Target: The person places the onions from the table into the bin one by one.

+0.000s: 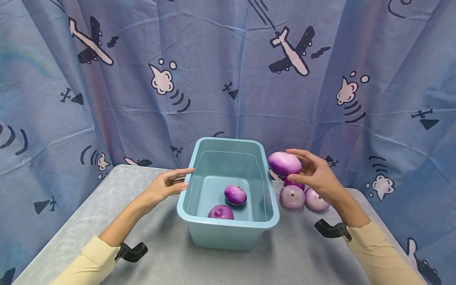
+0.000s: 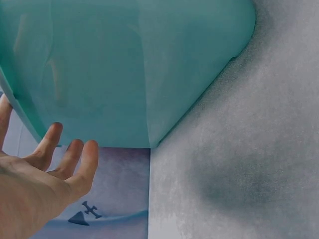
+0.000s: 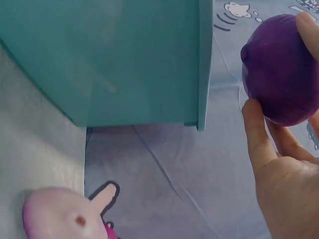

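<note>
A light blue plastic bin point(image 1: 228, 234) stands on the table; inside lie two red onions, one near the middle point(image 1: 235, 195) and one by the near wall point(image 1: 221, 212). My right hand point(image 1: 320, 176) holds another red onion point(image 1: 285, 164) between thumb and fingers, raised just right of the bin's rim. In the right wrist view this onion point(image 3: 281, 69) looks dark purple, and the fingers are spread around it. My left hand point(image 1: 160, 190) touches the bin's left rim with loosely extended fingers. The left wrist view shows those fingers point(image 2: 82, 167) beside the outer wall.
Right of the bin, red onions sit close together on the table: one in front point(image 1: 292, 197), one to its right point(image 1: 316, 200), and a partly hidden one behind point(image 1: 294, 183). A blue curtain point(image 1: 228, 79) with printed airplanes hangs behind the grey table point(image 1: 156, 253).
</note>
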A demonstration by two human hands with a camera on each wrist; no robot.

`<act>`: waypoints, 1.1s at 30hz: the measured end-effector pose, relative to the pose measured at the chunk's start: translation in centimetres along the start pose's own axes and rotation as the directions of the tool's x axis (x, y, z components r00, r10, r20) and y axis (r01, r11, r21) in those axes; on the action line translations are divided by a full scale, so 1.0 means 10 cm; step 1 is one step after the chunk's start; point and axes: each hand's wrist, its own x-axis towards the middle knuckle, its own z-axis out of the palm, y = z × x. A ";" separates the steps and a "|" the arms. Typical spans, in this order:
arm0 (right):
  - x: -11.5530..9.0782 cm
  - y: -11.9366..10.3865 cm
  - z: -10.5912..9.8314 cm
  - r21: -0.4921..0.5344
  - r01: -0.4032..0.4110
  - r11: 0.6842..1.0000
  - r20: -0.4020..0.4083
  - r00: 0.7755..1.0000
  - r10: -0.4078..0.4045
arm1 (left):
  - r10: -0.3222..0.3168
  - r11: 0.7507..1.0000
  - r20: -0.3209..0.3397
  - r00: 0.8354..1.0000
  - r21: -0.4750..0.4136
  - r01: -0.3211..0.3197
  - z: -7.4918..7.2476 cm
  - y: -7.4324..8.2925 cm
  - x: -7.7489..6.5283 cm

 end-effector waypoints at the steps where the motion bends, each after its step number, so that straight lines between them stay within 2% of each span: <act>1: 0.02 0.00 0.02 0.012 -0.001 1.000 0.005 1.000 0.001 | 0.001 1.000 -0.001 1.000 0.001 -0.001 0.00 0.00 0.00; 5: 0.08 0.00 0.12 0.040 -0.022 0.999 0.014 1.000 0.021 | 0.007 1.000 0.000 1.000 -0.002 -0.007 0.00 -0.01 0.00; 13: 0.18 -0.03 0.30 0.015 -0.059 0.998 0.047 0.997 0.059 | 0.011 1.000 0.009 1.000 -0.003 -0.011 -0.01 -0.02 0.01; 19: 0.27 -0.06 0.42 0.015 -0.024 1.000 0.078 0.997 0.023 | 0.006 1.000 0.008 1.000 -0.003 -0.006 -0.01 -0.01 0.00; 24: 0.33 -0.05 0.49 0.063 0.006 0.998 0.114 0.993 -0.013 | -0.002 1.000 0.004 1.000 0.007 0.002 -0.01 0.00 0.00; 29: 0.33 -0.02 0.49 0.100 0.049 0.994 0.137 0.989 -0.062 | -0.008 1.000 0.004 1.000 0.009 0.008 0.00 -0.01 0.01; 33: 0.29 -0.01 0.43 0.085 0.052 0.995 0.113 0.992 -0.061 | -0.008 1.000 0.007 1.000 0.009 0.008 -0.01 -0.01 0.01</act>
